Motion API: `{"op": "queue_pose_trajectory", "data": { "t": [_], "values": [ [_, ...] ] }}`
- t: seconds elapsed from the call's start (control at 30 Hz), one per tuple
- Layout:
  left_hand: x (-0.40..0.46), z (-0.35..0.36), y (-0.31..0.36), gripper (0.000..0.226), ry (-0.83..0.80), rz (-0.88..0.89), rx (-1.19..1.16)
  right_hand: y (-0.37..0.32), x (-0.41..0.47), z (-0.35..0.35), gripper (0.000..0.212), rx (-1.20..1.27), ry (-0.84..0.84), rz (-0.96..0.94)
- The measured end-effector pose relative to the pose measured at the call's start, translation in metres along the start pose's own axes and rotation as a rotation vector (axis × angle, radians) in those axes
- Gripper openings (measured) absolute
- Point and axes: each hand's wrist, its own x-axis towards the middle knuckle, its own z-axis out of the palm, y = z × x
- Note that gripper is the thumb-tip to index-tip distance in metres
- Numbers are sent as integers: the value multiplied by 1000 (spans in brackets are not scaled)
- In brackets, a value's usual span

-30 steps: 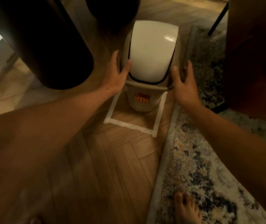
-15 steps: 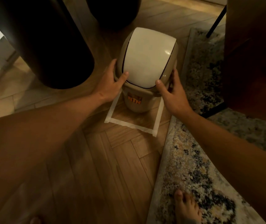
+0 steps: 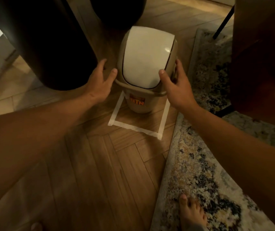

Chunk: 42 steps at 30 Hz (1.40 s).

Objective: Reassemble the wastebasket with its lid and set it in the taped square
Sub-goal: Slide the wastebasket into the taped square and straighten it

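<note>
The lidded wastebasket is steadied inside the taped square: right hand clasped on the lid, left hand now spread, only its thumb touching.

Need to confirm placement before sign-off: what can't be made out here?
- Head view: far side of the white taped square, hidden behind the beige plastic wastebasket.
- Orange label: blurred, top shadowed by the rim.
- Left hand: thumb contact with the domed swing lid unclear.
- Right hand: fingers behind the lid.
</note>
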Motion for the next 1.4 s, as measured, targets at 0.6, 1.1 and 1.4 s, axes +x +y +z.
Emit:
{"op": "queue_pose_trajectory", "data": {
  "t": [0.6,1.1,1.4],
  "values": [
    [-7,35,36,90,-158,144,-99,17,-13,-28,86,-72,-118,27],
    [-7,24,34,87,-181,168,-125,23,-22,-24,89,-17,-79,92],
    [-11,15,26,97,-256,158,-129,20,-32,-27,102,-45,-158,70]
  ]
}}
